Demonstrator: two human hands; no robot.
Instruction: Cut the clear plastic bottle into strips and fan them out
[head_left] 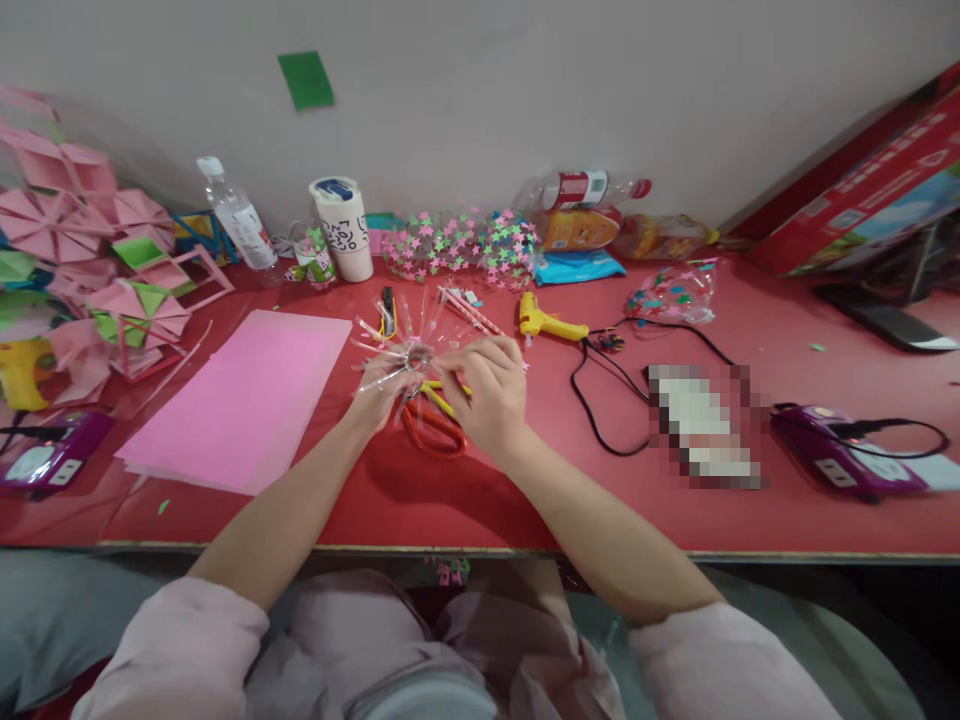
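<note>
Together both hands pinch a clear plastic pinwheel (411, 345) just above the red surface (525, 500): left hand (381, 388) grips its lower-left edge, right hand (484, 392) closes on its centre. Orange scissors (433, 428) lie beneath, partly hidden. A pink sheet (244, 400) lies left, a yellow glue gun (546, 320) right. White wall behind; one object is blurred out.

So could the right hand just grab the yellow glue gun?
Probably yes. The glue gun lies in the open just beyond the right hand with nothing between them, though that hand is busy pinching the clear plastic piece.
</note>
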